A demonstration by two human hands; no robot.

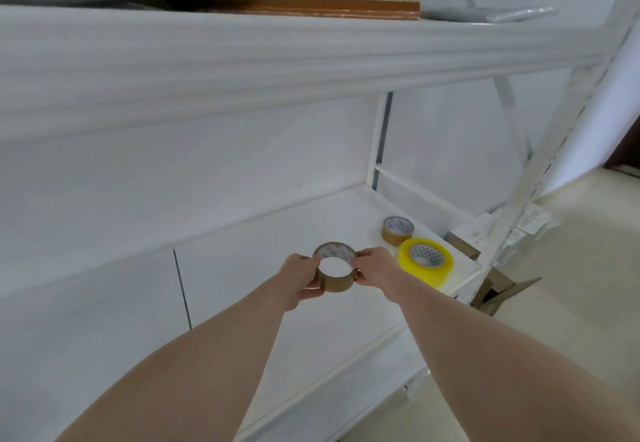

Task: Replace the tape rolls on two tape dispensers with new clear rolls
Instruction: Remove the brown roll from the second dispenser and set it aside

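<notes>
Both hands hold one brown tape roll (335, 273) out in front of the body, above the white shelf (346, 324). The left hand (300, 279) pinches the roll's left side, thumb underneath and fingers curled on the upper rim; the right hand (375, 268) pinches the right side the same way. The roll is tilted so its open core faces the camera — a grip that suits inspecting it, or hunting for the loose tape end, though no free end can be made out here.

Taking the held roll as reference: beyond it and to the right, a second brown roll (397, 230) lies flat on the shelf. Just right of the held roll, nearer the shelf's front edge, lies a thicker yellowish translucent roll (425, 261), just beside the second brown roll, also lying flat. Judgement: the yellowish one is probably a new clear roll, while the held brown roll looks like an old one being set down or checked.

No tape dispenser is visible in this view, so progress on the swap cannot be told.

Above the held roll runs an upper shelf rail (277, 60); an orange-brown board edge (311, 8) rests on that level. Right of and below the rolls, past the shelf's post, stand open cardboard boxes (491, 289) on the floor.
</notes>
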